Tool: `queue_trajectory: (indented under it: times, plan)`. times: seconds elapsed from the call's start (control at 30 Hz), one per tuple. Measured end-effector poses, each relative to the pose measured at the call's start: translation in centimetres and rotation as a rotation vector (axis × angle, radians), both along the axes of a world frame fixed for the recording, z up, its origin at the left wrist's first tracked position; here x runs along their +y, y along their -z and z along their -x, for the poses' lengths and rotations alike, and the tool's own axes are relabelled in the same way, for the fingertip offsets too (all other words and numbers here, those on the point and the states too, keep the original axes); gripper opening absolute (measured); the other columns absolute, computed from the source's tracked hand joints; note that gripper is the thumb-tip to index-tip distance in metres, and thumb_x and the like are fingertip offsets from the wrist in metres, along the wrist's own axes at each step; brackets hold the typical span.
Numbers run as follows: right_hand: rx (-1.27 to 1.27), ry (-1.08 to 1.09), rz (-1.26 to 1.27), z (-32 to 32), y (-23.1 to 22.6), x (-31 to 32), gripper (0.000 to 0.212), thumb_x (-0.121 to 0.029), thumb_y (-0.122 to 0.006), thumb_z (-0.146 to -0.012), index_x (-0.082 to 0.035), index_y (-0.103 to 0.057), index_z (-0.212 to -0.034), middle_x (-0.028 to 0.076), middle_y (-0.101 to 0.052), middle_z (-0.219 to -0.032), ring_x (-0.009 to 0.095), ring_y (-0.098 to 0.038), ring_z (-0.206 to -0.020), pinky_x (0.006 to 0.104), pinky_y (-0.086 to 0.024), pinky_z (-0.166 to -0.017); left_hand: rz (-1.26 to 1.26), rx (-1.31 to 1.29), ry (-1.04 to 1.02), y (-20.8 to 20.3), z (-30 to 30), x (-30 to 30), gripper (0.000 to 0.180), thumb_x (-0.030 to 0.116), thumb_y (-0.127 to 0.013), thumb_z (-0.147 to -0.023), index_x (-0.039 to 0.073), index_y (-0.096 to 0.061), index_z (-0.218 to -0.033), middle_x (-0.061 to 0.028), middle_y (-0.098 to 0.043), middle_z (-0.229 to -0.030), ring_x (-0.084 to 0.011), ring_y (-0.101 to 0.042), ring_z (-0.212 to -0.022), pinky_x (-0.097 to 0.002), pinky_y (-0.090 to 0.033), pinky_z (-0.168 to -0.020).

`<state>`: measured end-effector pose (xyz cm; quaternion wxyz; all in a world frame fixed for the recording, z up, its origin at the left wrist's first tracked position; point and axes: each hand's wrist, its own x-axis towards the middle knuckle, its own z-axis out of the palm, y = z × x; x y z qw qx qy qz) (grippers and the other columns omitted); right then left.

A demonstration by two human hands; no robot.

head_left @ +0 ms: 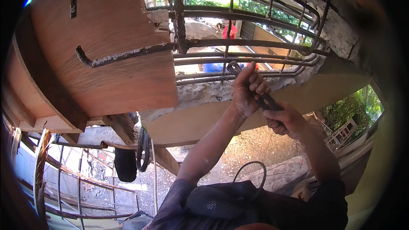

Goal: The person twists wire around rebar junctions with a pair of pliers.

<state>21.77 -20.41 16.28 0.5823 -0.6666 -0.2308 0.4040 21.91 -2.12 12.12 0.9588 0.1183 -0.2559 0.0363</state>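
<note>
My left hand (250, 86) is raised and closed around a dark metal tool (267, 101) that looks like a pair of pincers. Its rounded head (233, 67) pokes out beyond the thumb, against the lower steel bars and a thin upright tie. Lower and to the right, my right hand (284, 121) is wrapped about the handle end of the same tool. Whether the jaws grip a bar or a wire is too small to tell. Several horizontal reinforcing bars (255, 42) cross above my hands, with bent ends at the right.
A large plywood sheet (123, 68) stands at the left, with a hooked rusty bar (123, 55) before it. Rough concrete (204, 94) edges the bars. A dark cable coil (143, 149) hangs below. Beyond the bars is a person in red (230, 30).
</note>
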Motion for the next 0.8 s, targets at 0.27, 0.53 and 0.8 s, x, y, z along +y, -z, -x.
queue_trajectory:
  times: [0.27,0.53,0.8]
  plan:
    - [-0.046,-0.024,-0.020,-1.8,0.0,-0.2,0.025,-0.021,-0.073,-0.091,-0.008,-0.053,-0.084,-0.005,-0.042,-0.064,0.002,-0.034,-0.048,0.0193,-0.025,-0.041,-0.068,0.073,-0.177,-0.9,-0.5,-0.9,0.045,0.029,-0.056,-0.097,0.022,-0.035,-0.058,0.0065,-0.030,-0.048,-0.0113,-0.033,-0.040,-0.0305,-0.038,-0.051]
    - [-1.124,0.190,0.133,-0.7,0.6,-0.4,0.033,-0.018,-0.076,-0.085,0.000,-0.061,-0.109,0.003,-0.059,-0.074,0.015,-0.057,-0.061,0.0336,-0.045,-0.054,-0.007,0.272,-0.289,-2.4,0.4,-2.1,0.044,0.028,-0.062,-0.091,0.024,-0.033,-0.058,0.0079,-0.029,-0.049,-0.0107,-0.034,-0.041,-0.0319,-0.039,-0.053]
    - [-2.182,0.499,0.186,-1.2,2.6,-0.9,0.054,-0.015,-0.077,-0.075,-0.010,-0.060,-0.126,0.008,-0.063,-0.096,0.027,-0.066,-0.075,0.0387,-0.051,-0.065,0.075,0.334,-0.302,-3.2,-0.1,-3.0,0.039,0.028,-0.064,-0.088,0.022,-0.034,-0.063,0.0056,-0.027,-0.053,-0.0114,-0.032,-0.045,-0.0319,-0.039,-0.055]
